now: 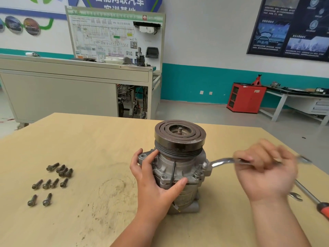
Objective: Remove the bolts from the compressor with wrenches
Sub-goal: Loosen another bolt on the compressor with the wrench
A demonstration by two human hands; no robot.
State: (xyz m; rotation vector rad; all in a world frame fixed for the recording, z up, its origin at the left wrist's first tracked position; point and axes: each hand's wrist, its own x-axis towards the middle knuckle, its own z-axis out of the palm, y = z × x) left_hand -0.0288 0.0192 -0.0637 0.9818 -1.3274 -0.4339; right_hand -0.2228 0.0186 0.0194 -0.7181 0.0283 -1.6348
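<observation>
The compressor [179,166] stands upright near the middle of the table [99,139], its dark grooved pulley [179,134] on top and its grey metal body below. Your left hand [154,182] grips that body from the near left side: the thumb presses across the front, and the fingers curl round a mounting ear on the left.

Your right hand [265,172] is to the right of the compressor, and its fingers are closed round the handle of a shiny wrench [222,161]. The hand is blurred, so you cannot make out exactly how each finger lies. The wrench's near end meets the compressor's right side, at the flange below the pulley. Its handle runs right through your fist, and the far end sticks out beyond your knuckles, also blurred. A bolt [196,174] sits in the flange at the front right, just beside the wrench's head.

Well to the left of the compressor, loose bolts [51,182] lie on the table in three rough rows, dark and lying on their sides. On the right, partly under your right wrist, the open end of a second wrench [295,196] shows. Just beside it lies a screwdriver [318,204] with an orange handle, running off the edge of view.
</observation>
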